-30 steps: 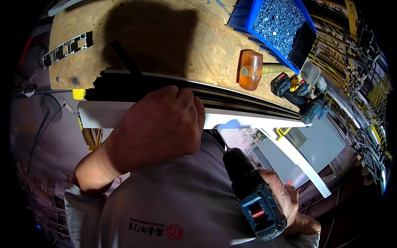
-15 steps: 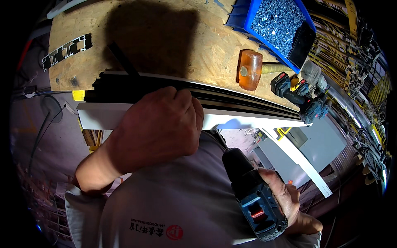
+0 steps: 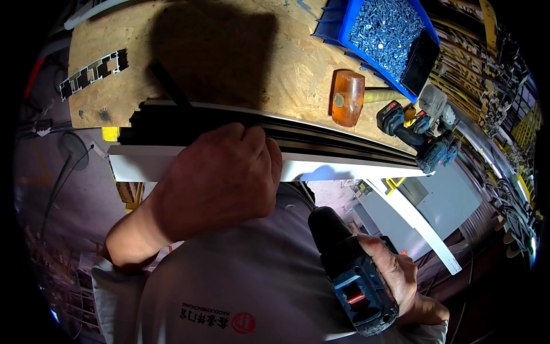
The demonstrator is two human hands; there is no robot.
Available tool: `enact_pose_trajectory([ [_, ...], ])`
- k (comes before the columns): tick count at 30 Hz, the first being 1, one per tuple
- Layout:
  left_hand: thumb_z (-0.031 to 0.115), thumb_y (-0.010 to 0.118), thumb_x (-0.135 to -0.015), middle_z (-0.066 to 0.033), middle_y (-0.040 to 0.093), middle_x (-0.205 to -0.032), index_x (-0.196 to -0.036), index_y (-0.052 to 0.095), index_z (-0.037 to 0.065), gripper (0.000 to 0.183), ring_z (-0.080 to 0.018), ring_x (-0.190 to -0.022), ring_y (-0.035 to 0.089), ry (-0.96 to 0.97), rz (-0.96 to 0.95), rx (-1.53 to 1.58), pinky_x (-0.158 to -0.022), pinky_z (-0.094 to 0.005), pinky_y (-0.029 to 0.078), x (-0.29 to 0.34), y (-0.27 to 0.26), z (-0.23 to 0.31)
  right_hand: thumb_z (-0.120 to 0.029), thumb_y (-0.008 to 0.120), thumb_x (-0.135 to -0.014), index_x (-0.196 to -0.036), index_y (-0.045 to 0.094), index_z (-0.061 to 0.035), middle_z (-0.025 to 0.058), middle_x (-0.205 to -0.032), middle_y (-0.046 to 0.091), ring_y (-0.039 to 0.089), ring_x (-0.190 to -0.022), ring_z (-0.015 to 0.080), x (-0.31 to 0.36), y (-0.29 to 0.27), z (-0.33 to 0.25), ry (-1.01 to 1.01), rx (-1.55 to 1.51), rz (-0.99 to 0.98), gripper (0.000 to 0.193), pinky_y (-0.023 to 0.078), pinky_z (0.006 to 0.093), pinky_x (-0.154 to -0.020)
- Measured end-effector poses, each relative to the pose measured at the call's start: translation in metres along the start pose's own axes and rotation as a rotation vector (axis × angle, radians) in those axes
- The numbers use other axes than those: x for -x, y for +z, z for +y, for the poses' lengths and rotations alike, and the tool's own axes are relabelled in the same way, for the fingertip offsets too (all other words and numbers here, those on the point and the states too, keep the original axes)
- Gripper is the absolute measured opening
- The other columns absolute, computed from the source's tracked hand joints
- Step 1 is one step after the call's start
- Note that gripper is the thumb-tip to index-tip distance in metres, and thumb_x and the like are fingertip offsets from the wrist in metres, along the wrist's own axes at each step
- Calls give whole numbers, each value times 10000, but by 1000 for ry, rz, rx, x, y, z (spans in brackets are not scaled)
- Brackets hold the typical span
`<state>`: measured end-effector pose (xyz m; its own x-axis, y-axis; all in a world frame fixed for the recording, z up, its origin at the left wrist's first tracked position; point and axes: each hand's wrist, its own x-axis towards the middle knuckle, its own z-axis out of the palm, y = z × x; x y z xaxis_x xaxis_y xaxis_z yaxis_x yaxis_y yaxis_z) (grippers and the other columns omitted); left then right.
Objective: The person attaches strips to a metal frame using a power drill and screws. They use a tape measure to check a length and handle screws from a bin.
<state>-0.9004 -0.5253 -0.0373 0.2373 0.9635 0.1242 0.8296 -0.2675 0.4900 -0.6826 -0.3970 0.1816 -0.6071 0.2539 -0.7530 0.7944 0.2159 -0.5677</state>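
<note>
A long window-frame-like profile [image 3: 326,167], white on its near side with black grooves, lies along the near edge of the wooden bench. My left hand [image 3: 223,175] rests over its grooved part, fingers curled closed; what they pinch, if anything, is hidden beneath the hand. Held upright in front of my shirt, a dark blue and black cordless drill [image 3: 349,269] is gripped by my right hand [image 3: 395,272]. Its bit points up toward the profile's near side, apart from my left hand. A thin black strip [image 3: 170,84] lies slanting from the bench onto the profile.
Farther right on the bench [image 3: 298,74] are an amber-headed mallet [image 3: 348,97], more cordless tools [image 3: 421,140], and a blue bin [image 3: 344,34] of screws with a black phone [image 3: 420,58] on it. A short profile offcut [image 3: 93,74] lies far left. A white strip [image 3: 415,221] slants down at right.
</note>
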Motion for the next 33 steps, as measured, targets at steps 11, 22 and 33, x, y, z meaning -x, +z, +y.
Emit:
enact_pose_trajectory([
  [11, 153, 721, -771, -63, 532, -686, -904, 691, -67, 258, -194, -705, 543, -11, -21, 8, -609, -334, 463, 1, 1, 2, -78, 896, -824, -1602, 459, 18, 314, -1222, 736, 808, -974, 392, -7, -8, -6, 42, -9, -57, 898, 651, 420, -851],
  [22, 170, 734, -755, -63, 532, -688, -926, 697, -77, 303, -199, -703, 545, 29, -38, 2, -608, -339, 467, -1, 1, -1, -91, 883, -829, -1618, 448, 1, 286, -1160, 750, 808, -924, 381, -9, -6, -6, 23, 24, -38, 906, 653, 426, -807],
  [33, 143, 722, -764, -64, 519, -686, -904, 687, -63, 252, -202, -686, 542, 14, -27, 25, -599, -340, 466, -1, 1, 0, -162, 850, -841, -1636, 414, 9, 296, -1150, 739, 796, -904, 385, -7, -7, -2, -6, 39, -58, 923, 642, 456, -805],
])
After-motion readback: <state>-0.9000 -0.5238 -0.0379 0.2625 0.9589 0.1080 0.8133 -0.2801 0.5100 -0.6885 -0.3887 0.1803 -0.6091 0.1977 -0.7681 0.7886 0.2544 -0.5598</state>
